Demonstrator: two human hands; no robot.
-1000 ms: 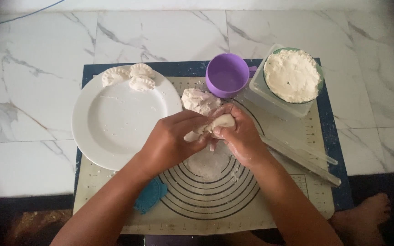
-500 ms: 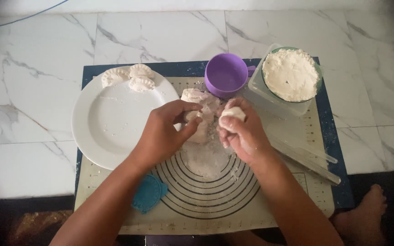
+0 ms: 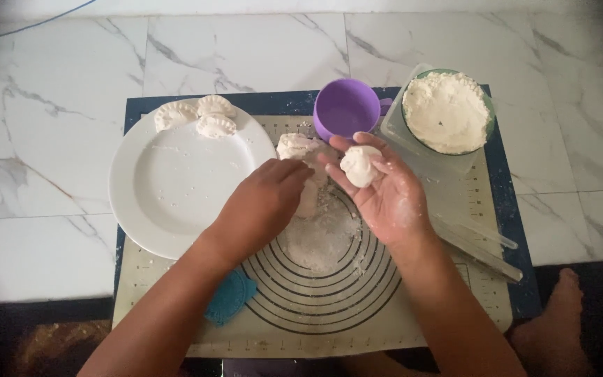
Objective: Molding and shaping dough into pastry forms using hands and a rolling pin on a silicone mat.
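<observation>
My right hand [image 3: 382,192] lies palm up over the baking mat [image 3: 455,293], cradling a small white dough ball [image 3: 359,165] in its floured fingers. My left hand [image 3: 263,206] rests palm down just to its left, its fingertips pinching a strip of dough [image 3: 308,199] that stands on the floured centre of the mat. A bigger lump of dough [image 3: 294,146] lies just beyond the left fingertips. Three crimped dumplings [image 3: 197,115] sit on the far rim of a white plate [image 3: 169,188].
A purple cup [image 3: 347,109] stands behind my hands, and a bowl of flour [image 3: 447,112] sits in a clear tray at the back right. A clear rolling pin [image 3: 479,244] lies at the right. A teal dumpling mould [image 3: 230,297] is near my left forearm. Marble floor surrounds the mat.
My hands have come apart. The right hand turned palm up with a dough ball pulled off, and the left hand dropped onto the remaining dough on the mat.
</observation>
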